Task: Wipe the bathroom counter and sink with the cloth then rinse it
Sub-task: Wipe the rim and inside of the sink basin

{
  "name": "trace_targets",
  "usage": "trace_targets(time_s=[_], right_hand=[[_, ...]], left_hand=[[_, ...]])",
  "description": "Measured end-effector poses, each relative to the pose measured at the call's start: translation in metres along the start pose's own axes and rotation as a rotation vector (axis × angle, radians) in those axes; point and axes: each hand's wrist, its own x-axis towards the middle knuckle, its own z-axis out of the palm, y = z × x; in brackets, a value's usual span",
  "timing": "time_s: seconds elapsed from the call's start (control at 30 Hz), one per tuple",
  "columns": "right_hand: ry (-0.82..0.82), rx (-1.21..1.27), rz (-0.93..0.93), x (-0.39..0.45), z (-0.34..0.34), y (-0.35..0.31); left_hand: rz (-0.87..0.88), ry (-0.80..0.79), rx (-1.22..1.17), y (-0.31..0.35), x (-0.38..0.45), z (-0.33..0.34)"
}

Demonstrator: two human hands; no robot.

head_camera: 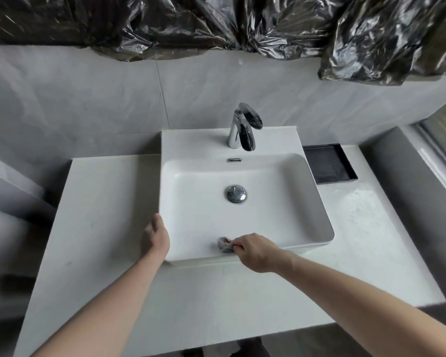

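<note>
A white rectangular sink [289,176] stands on a white counter [101,228]. My right hand [255,251] grips a small grey cloth [223,244] and holds it against the sink's front rim, most of the cloth bunched under the fingers. At the sink's front left corner my left hand [156,237] rests against the outer wall, its fingers hidden behind the hand. A chrome tap [243,127] stands at the back of the sink, with no water running. A chrome drain plug [236,193] sits in the middle of the basin.
A black tray [328,163] lies on the counter right of the sink, near the wall. Wet streaks show on the counter's right side [366,215]. Crumpled black plastic [216,24] hangs over the wall above. A window sill [435,155] runs along the right.
</note>
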Motion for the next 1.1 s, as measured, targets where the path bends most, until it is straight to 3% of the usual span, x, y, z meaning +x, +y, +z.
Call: trace_targets(time_s=[0.17, 0.27, 0.6, 0.97, 1.1], right_hand=[[0.079, -0.111, 0.225, -0.05, -0.036, 0.087], [0.113, -0.139, 0.262, -0.057, -0.041, 0.099], [0.066, -0.001, -0.049, -0.025, -0.005, 0.006], [0.006, -0.405, 0.008, -0.074, -0.075, 0.185], [-0.069, -0.511, -0.121, -0.06, -0.085, 0.217]], left_hand=[[0.085, 0.015, 0.076, -0.002, 0.002, -0.001], [0.095, 0.015, 0.108, -0.001, 0.001, 0.0], [0.077, 0.074, 0.193, 0.002, -0.003, 0.003], [0.027, 0.156, 0.263, 0.015, -0.016, 0.01], [0.022, 0.16, 0.275, 0.018, -0.021, 0.011]])
